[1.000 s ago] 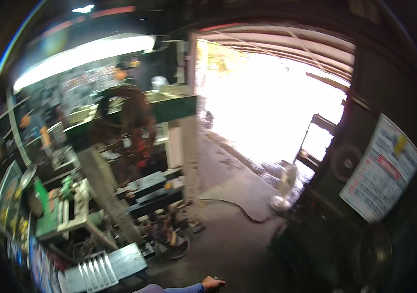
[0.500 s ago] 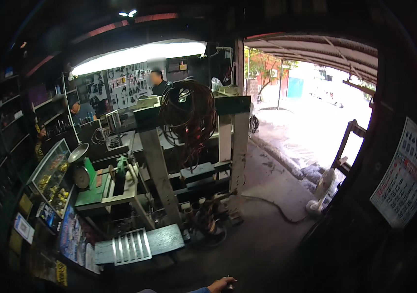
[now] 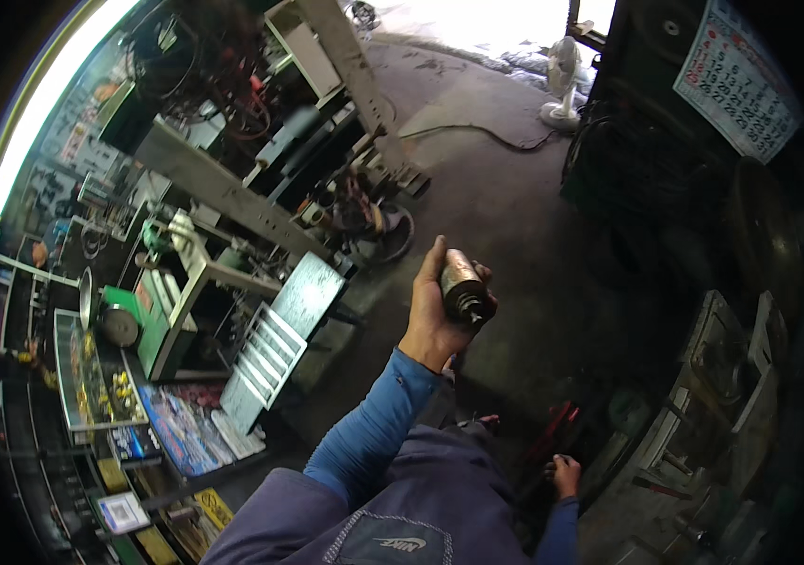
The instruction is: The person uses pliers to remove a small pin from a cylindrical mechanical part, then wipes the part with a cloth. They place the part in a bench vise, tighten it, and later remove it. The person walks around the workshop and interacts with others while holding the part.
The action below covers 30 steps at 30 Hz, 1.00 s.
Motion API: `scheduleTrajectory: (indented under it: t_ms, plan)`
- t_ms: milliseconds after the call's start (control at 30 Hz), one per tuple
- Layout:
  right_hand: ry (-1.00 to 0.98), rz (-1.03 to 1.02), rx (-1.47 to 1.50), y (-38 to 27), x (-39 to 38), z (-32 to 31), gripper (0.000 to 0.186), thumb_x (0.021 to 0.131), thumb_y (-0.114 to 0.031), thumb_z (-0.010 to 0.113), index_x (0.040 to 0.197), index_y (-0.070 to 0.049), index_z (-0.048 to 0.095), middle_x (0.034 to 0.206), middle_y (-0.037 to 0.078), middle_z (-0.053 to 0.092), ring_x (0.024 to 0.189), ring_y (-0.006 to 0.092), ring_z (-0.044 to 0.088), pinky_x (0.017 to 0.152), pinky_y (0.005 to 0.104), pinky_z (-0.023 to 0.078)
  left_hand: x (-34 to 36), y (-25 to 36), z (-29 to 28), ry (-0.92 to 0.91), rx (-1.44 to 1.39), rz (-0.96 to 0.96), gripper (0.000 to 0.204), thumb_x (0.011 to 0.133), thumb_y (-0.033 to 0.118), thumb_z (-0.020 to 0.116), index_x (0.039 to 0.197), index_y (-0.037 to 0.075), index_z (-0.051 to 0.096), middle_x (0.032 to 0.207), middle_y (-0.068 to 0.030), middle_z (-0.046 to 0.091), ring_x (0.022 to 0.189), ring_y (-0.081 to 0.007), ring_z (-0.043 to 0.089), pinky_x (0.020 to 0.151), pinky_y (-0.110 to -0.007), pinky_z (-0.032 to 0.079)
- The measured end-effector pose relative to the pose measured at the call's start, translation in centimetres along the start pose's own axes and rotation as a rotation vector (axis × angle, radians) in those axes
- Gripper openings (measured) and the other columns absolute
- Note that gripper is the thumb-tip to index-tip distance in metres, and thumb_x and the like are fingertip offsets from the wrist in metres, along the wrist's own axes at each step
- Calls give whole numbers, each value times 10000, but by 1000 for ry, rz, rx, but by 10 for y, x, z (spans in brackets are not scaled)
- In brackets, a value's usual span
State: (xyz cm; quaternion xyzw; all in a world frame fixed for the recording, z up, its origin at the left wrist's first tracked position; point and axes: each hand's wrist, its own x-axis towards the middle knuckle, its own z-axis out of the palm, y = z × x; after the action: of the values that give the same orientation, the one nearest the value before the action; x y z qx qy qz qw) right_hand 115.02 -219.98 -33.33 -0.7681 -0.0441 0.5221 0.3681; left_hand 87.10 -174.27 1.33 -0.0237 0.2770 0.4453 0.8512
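Left hand (image 3: pixel 432 315) up at chest height, fingers wrapped tight round a dark metal cylinder (image 3: pixel 463 287), held in the air over the concrete floor (image 3: pixel 506 198). Right hand (image 3: pixel 565 475) low by the hip, curled; can't tell if it grips anything. Slatted metal panel (image 3: pixel 280 334) leans nearby.

cylinder's (image 3: pixel 463 287) far side hidden by left hand (image 3: pixel 435 315), right hand's (image 3: pixel 564 476) grip unclear

Cylinder (image 3: pixel 463 287) in left hand (image 3: pixel 435 315), fan (image 3: pixel 562 80) beyond
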Motion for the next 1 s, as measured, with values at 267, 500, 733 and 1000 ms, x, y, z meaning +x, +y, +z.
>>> scheduleTrajectory:
  t_ms: [267,500,733,1000]
  plan:
    - [139,-233,-296,-84,-26,48,314,985,-292,661,908,7,714,762,100,690,676,252,657,627,448,536,64,52,41,10,80,54,394,945,495,714,1013,119,619,822,-110,690,671,-252,682,605,-440,577]
    - [-66,-185,-494,-186,28,118,356,995,-308,675,922,34,739,842,139,726,758,312,683,676,493,533,109,90,60,-36,-48,-45,285,954,363,764,842,158,601,715,7,624,647,-135,654,559,-284,543]
    - [-170,-16,-298,-363,123,175,264,994,-277,697,922,-23,700,793,89,700,634,210,651,526,355,505,164,154,54,-66,102,121,255,947,333,760,900,133,608,755,2,633,668,-116,638,635,-268,541]
    - [-341,20,-535,-526,258,209,289,1033,-313,633,950,-39,671,788,95,696,600,188,642,490,314,482,275,232,-34,513,970,624,371,778,335,867,963,32,758,908,-62,766,809,-187,709,776,-343,555]
